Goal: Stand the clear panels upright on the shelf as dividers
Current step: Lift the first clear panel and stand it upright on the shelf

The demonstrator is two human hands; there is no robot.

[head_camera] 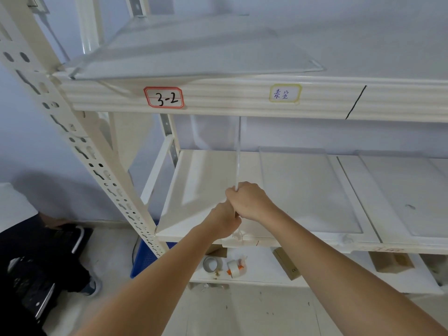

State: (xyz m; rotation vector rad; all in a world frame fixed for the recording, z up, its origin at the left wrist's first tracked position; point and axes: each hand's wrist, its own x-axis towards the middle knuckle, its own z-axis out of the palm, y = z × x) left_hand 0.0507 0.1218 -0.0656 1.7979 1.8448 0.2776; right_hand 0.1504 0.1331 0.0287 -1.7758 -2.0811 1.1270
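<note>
Head view: a person faces a cream metal rack. Both bare arms reach forward to the middle shelf (206, 190). The right hand (249, 202) is closed around the near edge of a clear panel (237, 161), which stands upright and edge-on to the camera, running from the shelf's near lip toward the far wall. The left hand (225, 220) sits just below and to the left, also closed on the panel's near edge, close to the lip. The panel's top seems to reach the underside of the upper shelf (242, 98), though its clear edge is hard to trace there.

To the right, a second panel (308, 190) lies flat on the same shelf, and a third panel (409, 190) lies flat farther right. Another clear sheet (194, 54) lies on the upper shelf, above a red label (164, 97) and a yellow label (285, 93). Tape rolls (224, 265) rest on the lower shelf.

Risks, as a judgement: nothing visible braces the upright panel, so if the hands let go before it is wedged or seated, it could tip sideways onto the flat panel beside it. Pressing hard on the thin near edge could bow or crack it, or slide its foot off the near lip. Being clear, its lean is hard to judge.
</note>
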